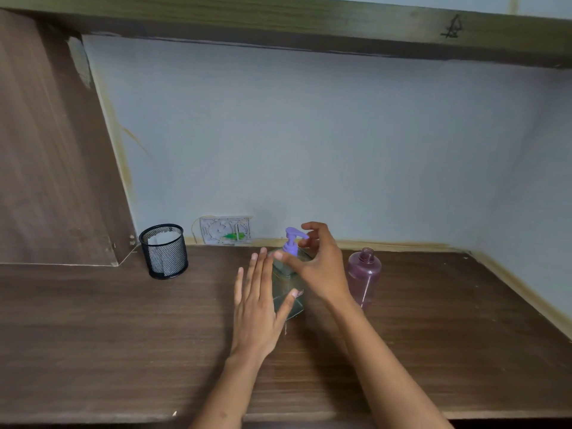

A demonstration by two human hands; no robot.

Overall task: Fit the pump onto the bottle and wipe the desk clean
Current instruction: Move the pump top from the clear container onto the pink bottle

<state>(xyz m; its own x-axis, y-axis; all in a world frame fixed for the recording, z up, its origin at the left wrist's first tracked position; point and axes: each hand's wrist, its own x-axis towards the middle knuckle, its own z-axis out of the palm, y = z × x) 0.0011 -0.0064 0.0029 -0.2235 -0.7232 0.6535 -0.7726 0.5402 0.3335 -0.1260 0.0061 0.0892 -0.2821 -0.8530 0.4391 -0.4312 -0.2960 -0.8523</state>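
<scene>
Head view gives me a brown wooden desk (123, 351) set against a pale blue wall, and both of my hands are gathered at the clear square bottle (289, 292) standing upright near the middle of it. I have the left hand (260, 308) spread wide with straight fingers, lying flat along the bottle's left side, thumb across its front. My right hand (318, 264) reaches over from the right, fingers curled around the purple pump (292, 241), which sits on the bottle's neck; whether it is fully seated I cannot tell. Just right of my right wrist stands a pink bottle (363, 274) with an uncovered neck. Further left, near the wall, stands a black mesh cup (164, 252) with something white inside.
</scene>
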